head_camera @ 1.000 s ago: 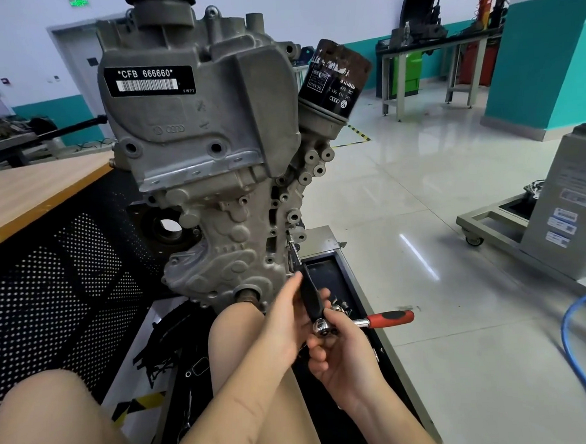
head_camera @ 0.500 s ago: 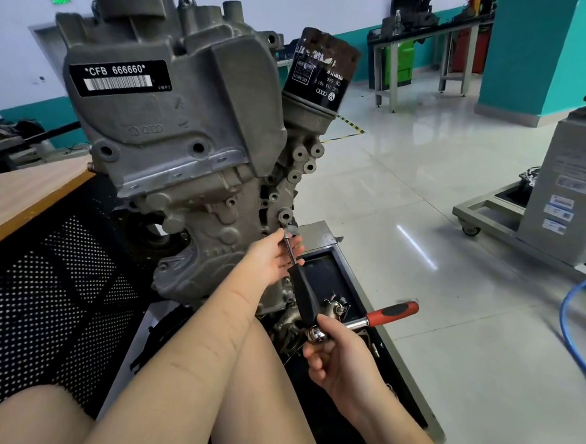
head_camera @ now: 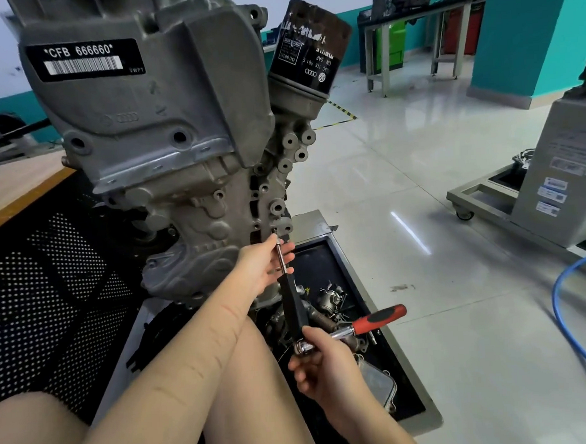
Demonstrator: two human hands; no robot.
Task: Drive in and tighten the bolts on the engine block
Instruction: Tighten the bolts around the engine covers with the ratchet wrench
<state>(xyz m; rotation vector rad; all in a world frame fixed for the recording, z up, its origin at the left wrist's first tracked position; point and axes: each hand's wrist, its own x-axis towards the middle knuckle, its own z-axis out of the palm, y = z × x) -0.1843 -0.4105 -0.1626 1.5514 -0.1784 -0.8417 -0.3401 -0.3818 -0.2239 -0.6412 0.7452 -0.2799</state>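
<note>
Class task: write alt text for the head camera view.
A left hand steadies a ratchet's extension shaft against an upright engine block, while the right hand grips the red-handled ratchet over a parts tray.

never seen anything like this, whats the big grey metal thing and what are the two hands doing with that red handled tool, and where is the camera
The camera is worn on the person's head and looks forward and down, so you see their own arms and knees. The big grey casting is an engine block with a label reading CFB 666660; the dark can at its upper right is an oil filter. The right hand grips the head end of a ratchet wrench with a red handle. A long black extension bar runs up from it to the block's right edge, and the left hand pinches its thin steel tip to steady it there. Below lies a black tray of loose metal parts, beside a shiny tiled floor.
</note>
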